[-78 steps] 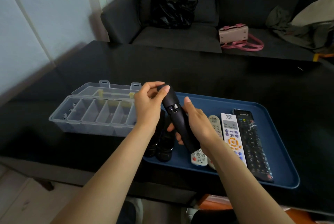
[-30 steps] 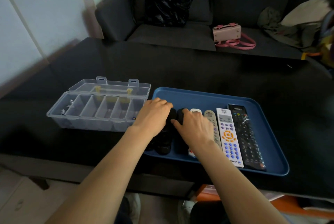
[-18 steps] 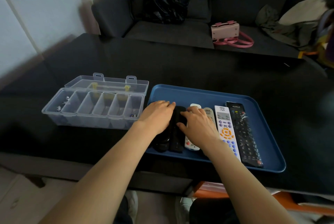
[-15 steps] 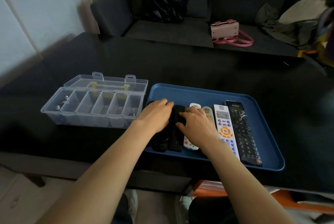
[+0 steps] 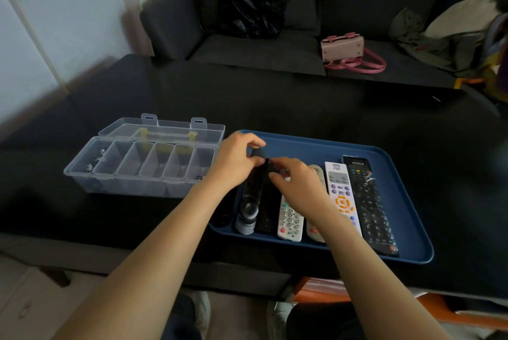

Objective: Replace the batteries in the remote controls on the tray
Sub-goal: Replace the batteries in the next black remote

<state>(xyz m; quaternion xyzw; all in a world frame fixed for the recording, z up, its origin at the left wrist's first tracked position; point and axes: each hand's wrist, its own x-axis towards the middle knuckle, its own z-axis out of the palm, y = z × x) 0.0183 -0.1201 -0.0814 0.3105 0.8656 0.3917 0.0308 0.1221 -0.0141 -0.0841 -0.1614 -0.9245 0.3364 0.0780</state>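
Note:
A blue tray (image 5: 406, 232) on the black table holds a row of remotes. From the left lie a dark remote (image 5: 222, 220) half under my forearm, a rounded black remote (image 5: 248, 202), a flat black remote (image 5: 267, 212), a white remote (image 5: 290, 218), a beige remote (image 5: 313, 231), a white remote with orange buttons (image 5: 342, 198) and a long black remote (image 5: 368, 202). My left hand (image 5: 235, 162) pinches the far end of the rounded black remote. My right hand (image 5: 298, 183) pinches the same spot from the right side, and its palm hides the tops of the white and beige remotes.
A clear plastic compartment box (image 5: 143, 169) stands open to the left of the tray, with a few small batteries in its end cells. Behind the table a dark sofa carries a black bag (image 5: 250, 7), a pink handbag (image 5: 346, 49) and clothes (image 5: 439, 37).
The black remote I held up with both hands went down into the tray's left part. My hands then moved to the far end of the black remotes and now pinch it.

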